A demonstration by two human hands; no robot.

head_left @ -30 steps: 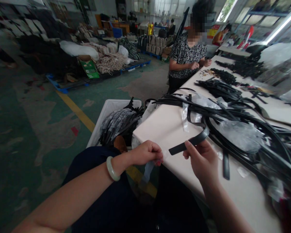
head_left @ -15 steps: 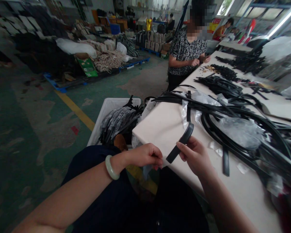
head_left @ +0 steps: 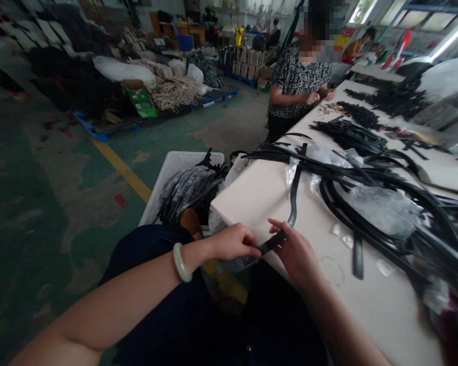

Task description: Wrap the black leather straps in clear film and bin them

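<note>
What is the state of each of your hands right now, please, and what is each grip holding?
Left hand: closed, holding the black strap and clear plastic.
Right hand: closed on the black strap.

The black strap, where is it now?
The black strap stretches over the pale table's near edge in the head view, its lower end between the left hand and right hand.
</note>
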